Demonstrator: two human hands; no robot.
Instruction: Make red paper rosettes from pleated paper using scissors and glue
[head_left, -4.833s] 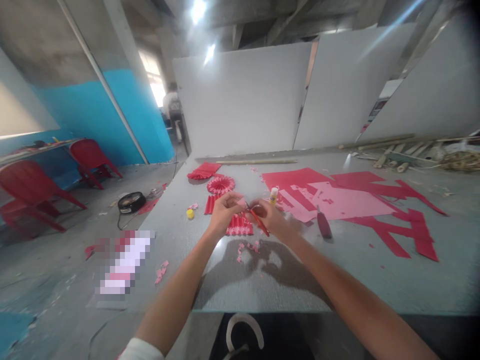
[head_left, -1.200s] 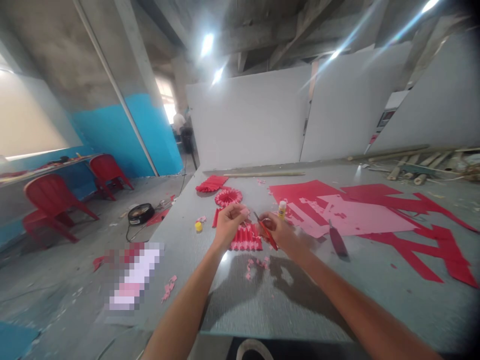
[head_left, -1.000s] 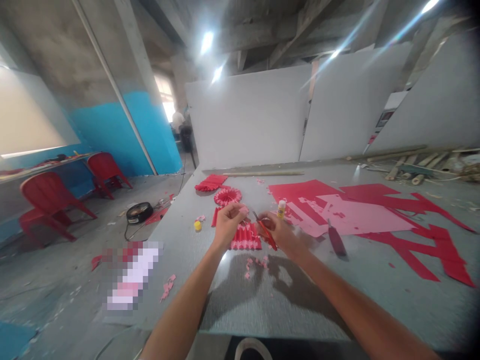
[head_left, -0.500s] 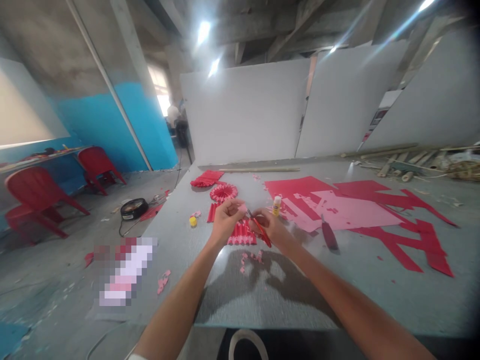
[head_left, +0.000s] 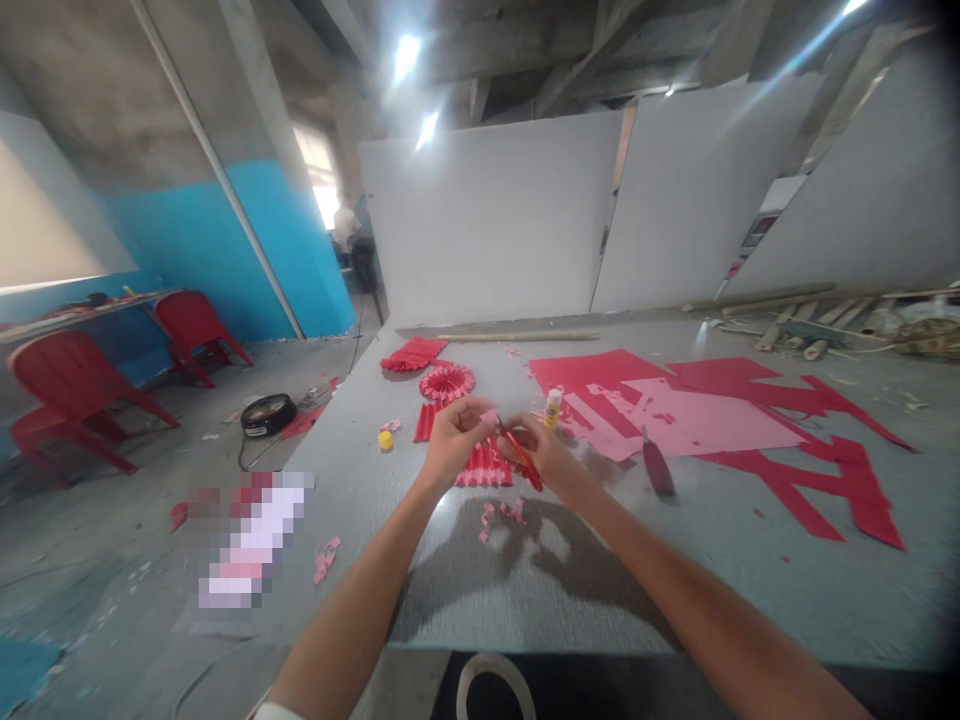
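Note:
My left hand point(head_left: 451, 435) is closed, pinching a small folded pink paper piece point(head_left: 488, 415) above the grey table point(head_left: 570, 580). My right hand point(head_left: 541, 457) is closed round red-handled scissors point(head_left: 519, 462), whose blades point at the pink piece. Beneath both hands lies a pleated red-and-pink paper fan point(head_left: 480, 468). Small pink paper scraps point(head_left: 501, 514) lie on the table just in front of the hands.
A round red rosette point(head_left: 447, 381) and a folded red fan point(head_left: 411, 353) lie farther back. A glue bottle point(head_left: 553, 408), its yellow cap point(head_left: 385, 440), a dark knife point(head_left: 656, 468) and red and pink sheets point(head_left: 697, 420) lie to the right. Red chairs point(head_left: 67, 395) stand at left.
Both hands keep their grips on the pink piece and the scissors throughout. The camera has tilted slightly; the hands stay over the pleated fan.

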